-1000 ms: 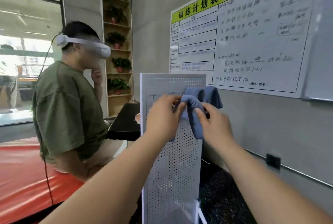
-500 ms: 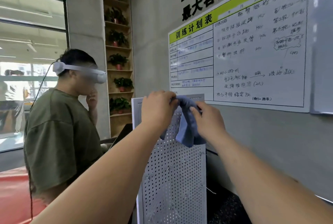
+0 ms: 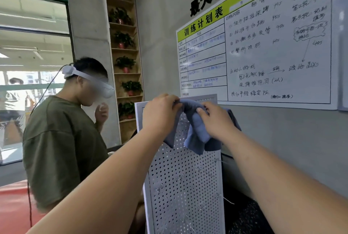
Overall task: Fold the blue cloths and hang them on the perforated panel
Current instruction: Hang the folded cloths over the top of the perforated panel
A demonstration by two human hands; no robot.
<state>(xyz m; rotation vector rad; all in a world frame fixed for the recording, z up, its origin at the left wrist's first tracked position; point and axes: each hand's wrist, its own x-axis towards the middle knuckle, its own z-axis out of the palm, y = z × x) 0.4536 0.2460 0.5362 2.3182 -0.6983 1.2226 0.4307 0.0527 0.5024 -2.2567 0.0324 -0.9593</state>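
Observation:
A white perforated panel (image 3: 184, 186) stands upright in front of me. A blue cloth (image 3: 196, 135) is draped over the panel's top edge, with folds hanging down the front and a part showing behind on the right. My left hand (image 3: 160, 115) grips the cloth at the top edge on the left. My right hand (image 3: 216, 120) holds the cloth just to the right, fingers curled on the fabric. Only one cloth is in view.
A person in a green shirt (image 3: 62, 147) with a white headset stands close to the panel's left. A whiteboard (image 3: 263, 45) hangs on the grey wall behind. A plant shelf (image 3: 124, 54) stands at the back. Red floor (image 3: 13, 209) shows at lower left.
The view has tilted up and come closer. Both hands stay on the cloth at the panel's top; the cloth hangs lower over the front and spreads wider than before.

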